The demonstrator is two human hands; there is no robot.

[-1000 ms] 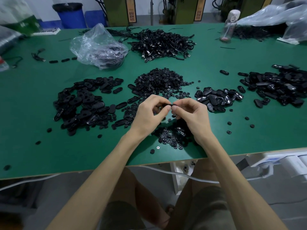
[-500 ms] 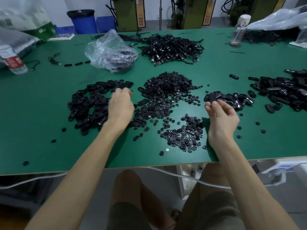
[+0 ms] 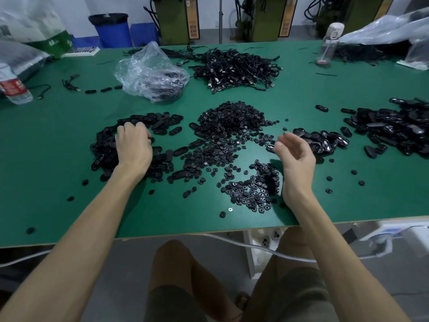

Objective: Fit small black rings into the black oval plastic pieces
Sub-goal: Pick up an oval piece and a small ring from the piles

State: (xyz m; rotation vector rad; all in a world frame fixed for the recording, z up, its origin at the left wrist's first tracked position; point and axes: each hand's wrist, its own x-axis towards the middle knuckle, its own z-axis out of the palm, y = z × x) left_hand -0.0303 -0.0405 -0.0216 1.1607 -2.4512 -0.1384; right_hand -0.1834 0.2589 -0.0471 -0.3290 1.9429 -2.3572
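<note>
The green table [image 3: 46, 159] spreads under both your hands. Your left hand [image 3: 133, 147] lies knuckles-up on the pile of black oval pieces [image 3: 104, 145], fingers curled down into it; I cannot tell whether they grip a piece. The heap of small black rings [image 3: 232, 122] sits between your hands. A smaller cluster of oval pieces [image 3: 320, 138] lies just beyond your right hand [image 3: 298, 159], which hovers with fingers loosely bent and apart, holding nothing. A thin patch of rings [image 3: 253, 189] lies just left of your right wrist
</note>
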